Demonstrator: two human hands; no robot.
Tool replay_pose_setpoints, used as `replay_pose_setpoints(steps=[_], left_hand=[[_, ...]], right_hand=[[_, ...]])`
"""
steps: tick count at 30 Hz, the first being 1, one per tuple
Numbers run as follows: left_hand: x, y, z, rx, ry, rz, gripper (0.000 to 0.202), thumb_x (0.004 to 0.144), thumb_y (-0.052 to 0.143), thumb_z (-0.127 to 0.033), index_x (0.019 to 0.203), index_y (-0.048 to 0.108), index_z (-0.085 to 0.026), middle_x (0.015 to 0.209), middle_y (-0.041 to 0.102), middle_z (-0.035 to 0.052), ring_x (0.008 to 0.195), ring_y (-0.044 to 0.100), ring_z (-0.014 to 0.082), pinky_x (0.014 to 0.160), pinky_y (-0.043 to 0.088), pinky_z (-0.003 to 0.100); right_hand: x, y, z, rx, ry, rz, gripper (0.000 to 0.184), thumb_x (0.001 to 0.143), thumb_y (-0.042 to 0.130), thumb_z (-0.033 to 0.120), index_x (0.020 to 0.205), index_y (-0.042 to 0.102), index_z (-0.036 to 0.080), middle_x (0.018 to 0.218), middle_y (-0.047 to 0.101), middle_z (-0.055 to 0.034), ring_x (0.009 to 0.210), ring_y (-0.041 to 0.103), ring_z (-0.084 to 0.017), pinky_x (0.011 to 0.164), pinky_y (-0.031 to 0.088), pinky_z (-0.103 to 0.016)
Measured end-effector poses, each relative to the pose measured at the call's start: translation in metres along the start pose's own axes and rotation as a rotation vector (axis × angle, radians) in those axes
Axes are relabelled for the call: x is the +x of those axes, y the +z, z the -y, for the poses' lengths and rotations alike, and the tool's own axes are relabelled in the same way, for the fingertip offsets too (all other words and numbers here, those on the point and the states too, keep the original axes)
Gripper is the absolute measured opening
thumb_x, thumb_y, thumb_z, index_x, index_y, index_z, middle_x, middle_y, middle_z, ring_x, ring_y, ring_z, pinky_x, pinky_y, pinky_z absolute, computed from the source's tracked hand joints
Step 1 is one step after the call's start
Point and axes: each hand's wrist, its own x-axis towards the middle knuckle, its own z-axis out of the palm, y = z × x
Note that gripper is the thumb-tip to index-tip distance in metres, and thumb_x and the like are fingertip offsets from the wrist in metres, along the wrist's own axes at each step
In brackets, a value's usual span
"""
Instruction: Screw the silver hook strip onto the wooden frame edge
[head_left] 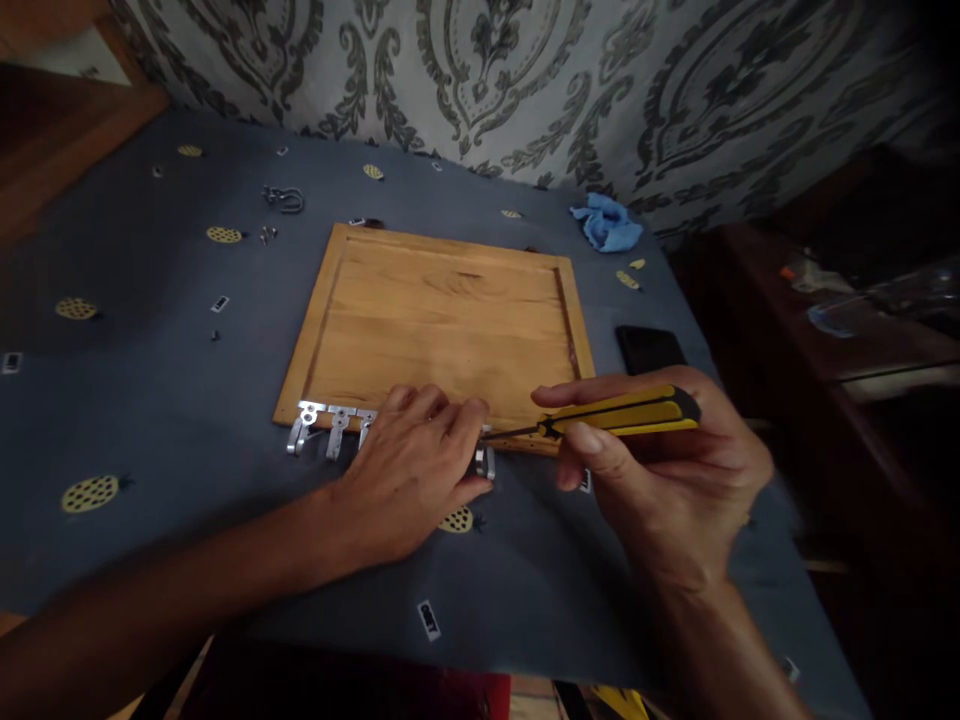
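Note:
A wooden panel [442, 320] with a raised frame lies flat on the cloth. Along its near edge runs a silver metal hook rail [339, 425], its hooks hanging past the edge. My left hand [420, 465] grips the rail's right part, fingers over the panel and thumb beneath, hiding that stretch. In my right hand [675, 490] is a yellow-and-black screwdriver [626, 412], held nearly level. Its shaft points left, the tip at the rail's right end beside my left fingers. Whether the tip sits in a screw I cannot tell.
The table has a grey-blue cloth [150, 420] with pineapple prints. At the back left lie a metal hook piece [285, 199] and several small screws [268, 235]. A crumpled blue cloth [609, 222] and a black flat object [649, 349] are on the right. A patterned wall [480, 70] stands behind.

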Motion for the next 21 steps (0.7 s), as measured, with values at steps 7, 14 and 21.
replay_pose_setpoints(steps=[7,14,21], left_hand=[[0.0008,-0.0023,-0.0020,0.018,-0.003,0.007,0.042,0.084,0.069,-0.037,0.114,0.050,-0.015,0.107,0.067,0.0074,0.100,0.056,0.0284,0.085,0.040,0.042],[0.0005,0.0002,-0.0008,0.031,-0.007,0.009,0.041,0.085,0.068,-0.039,0.113,0.049,-0.015,0.105,0.067,0.0072,0.102,0.056,0.0283,0.087,0.040,0.042],[0.0005,0.0001,0.0005,0.018,0.005,-0.008,0.044,0.084,0.069,-0.039,0.115,0.048,-0.014,0.109,0.066,0.0087,0.102,0.057,0.0290,0.086,0.041,0.043]], right_hand=[[-0.0001,-0.0047,0.0019,0.013,0.051,0.095,0.026,0.087,0.066,0.031,0.112,0.068,0.028,0.092,0.071,-0.0013,0.048,0.062,-0.009,0.042,0.053,-0.025],[-0.0025,-0.0023,0.0015,-0.009,-0.012,0.034,0.015,0.075,0.078,0.023,0.089,0.071,0.025,0.086,0.074,0.0001,0.048,0.062,-0.009,0.039,0.052,-0.021],[-0.0028,-0.0032,0.0020,-0.028,0.011,0.074,0.025,0.084,0.070,0.028,0.109,0.068,0.028,0.090,0.072,-0.0012,0.049,0.062,-0.010,0.046,0.056,-0.027]])
